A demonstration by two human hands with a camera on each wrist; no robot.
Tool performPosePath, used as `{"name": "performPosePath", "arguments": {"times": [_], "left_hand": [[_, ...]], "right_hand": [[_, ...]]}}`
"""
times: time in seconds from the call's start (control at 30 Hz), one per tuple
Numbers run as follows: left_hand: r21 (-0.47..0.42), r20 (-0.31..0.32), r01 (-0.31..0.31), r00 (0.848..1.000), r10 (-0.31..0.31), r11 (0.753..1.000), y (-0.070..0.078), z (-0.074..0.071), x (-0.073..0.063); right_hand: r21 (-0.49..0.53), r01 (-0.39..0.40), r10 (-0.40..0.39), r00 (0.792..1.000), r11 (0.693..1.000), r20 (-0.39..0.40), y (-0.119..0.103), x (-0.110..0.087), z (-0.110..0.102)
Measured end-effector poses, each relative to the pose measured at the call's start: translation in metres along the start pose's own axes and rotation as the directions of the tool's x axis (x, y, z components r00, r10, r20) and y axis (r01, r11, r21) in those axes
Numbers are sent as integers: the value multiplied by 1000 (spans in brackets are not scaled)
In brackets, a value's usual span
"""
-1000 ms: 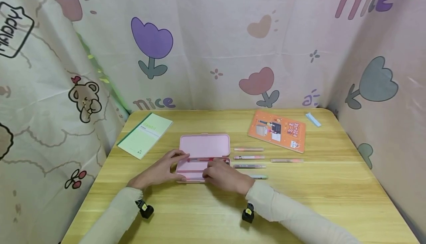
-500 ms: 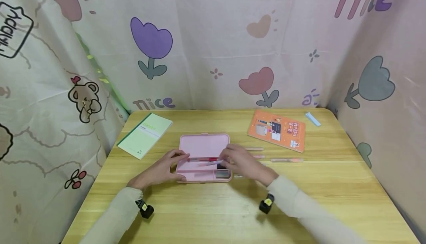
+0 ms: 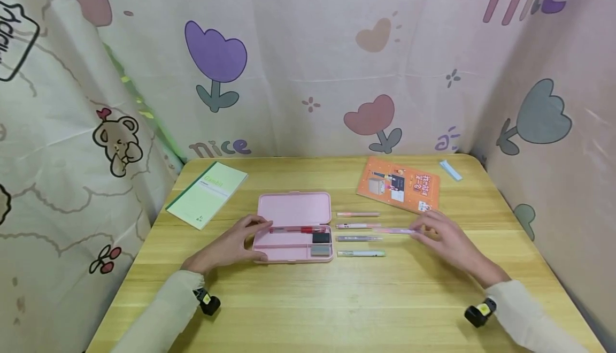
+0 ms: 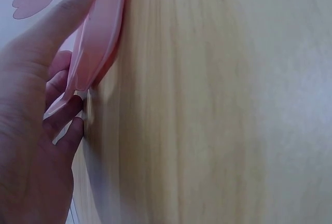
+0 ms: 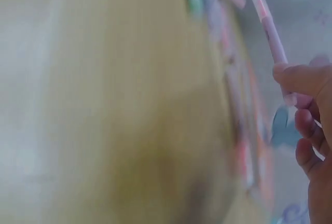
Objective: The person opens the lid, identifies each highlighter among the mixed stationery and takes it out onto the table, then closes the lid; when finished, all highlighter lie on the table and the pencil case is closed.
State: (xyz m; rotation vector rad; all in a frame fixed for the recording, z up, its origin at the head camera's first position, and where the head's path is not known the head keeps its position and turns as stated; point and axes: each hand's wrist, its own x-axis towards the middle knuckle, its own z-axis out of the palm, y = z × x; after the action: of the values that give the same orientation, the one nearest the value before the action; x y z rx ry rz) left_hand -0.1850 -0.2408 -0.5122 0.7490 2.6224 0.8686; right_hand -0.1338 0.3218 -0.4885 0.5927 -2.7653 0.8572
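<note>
A pink pencil case [image 3: 281, 254] lies with its lid raised at mid-table. My left hand [image 3: 228, 247] grips its left end, thumb at the front edge and fingers at the back; the left wrist view shows the thumb [image 4: 67, 11] along the pink wall. Inside are a red-and-clear pen [image 3: 305, 230], a black block [image 3: 321, 238] and a grey block [image 3: 321, 250]. Right of the case, my right hand [image 3: 449, 243] pinches a pale purple pen [image 5: 275, 40] with a pink-and-clear end, between thumb and fingers. The pen is held above the table, pointing left.
Several pens lie in a column beside the case, among them a green-tinted pen [image 3: 361, 253] and a grey pen [image 3: 359, 238]. A green notebook [image 3: 207, 195] is at back left. An orange notebook [image 3: 399, 184] and a light blue strip [image 3: 451, 170] are at back right.
The right hand has left the case with the purple pen and moved right, past the column of pens. The left hand stays on the case. The case's inside now shows.
</note>
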Motion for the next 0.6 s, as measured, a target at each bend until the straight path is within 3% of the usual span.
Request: {"name": "performPosePath", "arguments": {"times": [0.2, 0.4, 0.6], "left_hand": [[3, -1, 6, 1000, -6, 1000, -1, 0, 0], [13, 7, 20, 1000, -20, 1000, 1, 0, -1], [8, 12, 34, 999, -35, 999, 2, 1, -1]], "right_hand": [[-45, -31, 32, 999, 998, 8, 24, -27, -5], [-47, -96, 98, 994, 994, 43, 37, -35, -2], [-52, -102, 105, 993, 993, 55, 43, -37, 0]]}}
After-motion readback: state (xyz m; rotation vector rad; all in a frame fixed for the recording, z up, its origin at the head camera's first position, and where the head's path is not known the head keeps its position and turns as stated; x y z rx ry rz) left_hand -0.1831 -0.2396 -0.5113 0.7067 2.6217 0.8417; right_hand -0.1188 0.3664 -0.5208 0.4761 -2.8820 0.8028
